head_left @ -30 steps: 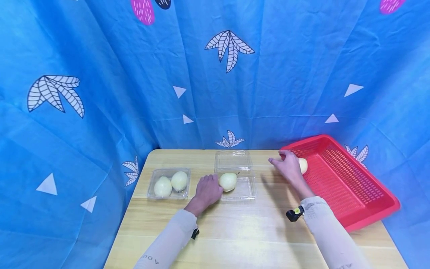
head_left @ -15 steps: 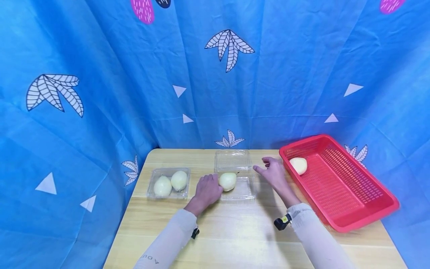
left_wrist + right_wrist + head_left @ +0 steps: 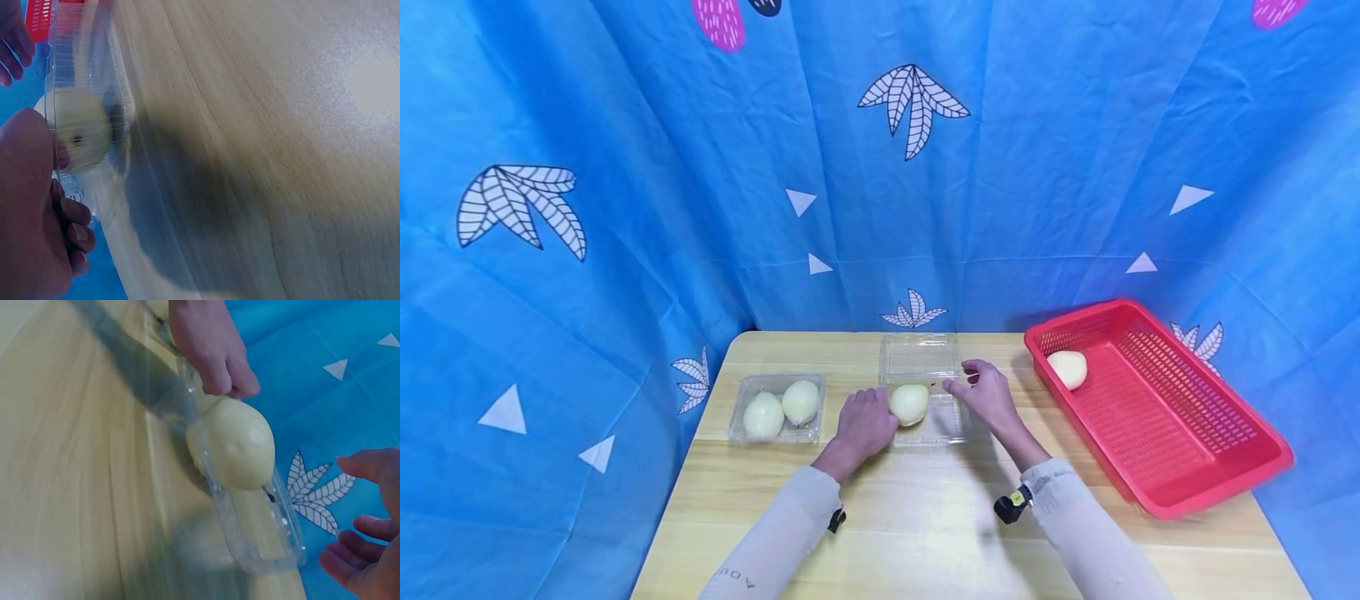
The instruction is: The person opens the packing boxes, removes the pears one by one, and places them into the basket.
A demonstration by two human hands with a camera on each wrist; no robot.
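A clear plastic clamshell container [image 3: 946, 427] lies unfolded on the table, its lid [image 3: 919, 357] laid back toward the curtain. Inside its near half, toward the left, sits one pale yellow pear [image 3: 910, 406], stem pointing right. My left hand [image 3: 865, 421] grips the container's left side beside the pear; in the left wrist view several curled fingertips [image 3: 80, 234] show at the plastic wall. Just off the container's right side is my right hand [image 3: 988, 396], thumb and fingers spread apart with nothing between them, as the right wrist view also shows.
Left of my left hand stands another clear container [image 3: 735, 423] with two pears [image 3: 763, 415] in it. A red plastic basket [image 3: 1225, 493] at the right holds one pear [image 3: 1067, 369] near its left wall. A patterned blue curtain [image 3: 1037, 208] hangs behind the wooden table [image 3: 925, 525].
My right hand has come out of the red basket and moved left to the container's right side, leaving the pear in the basket. My left hand has stayed in place.
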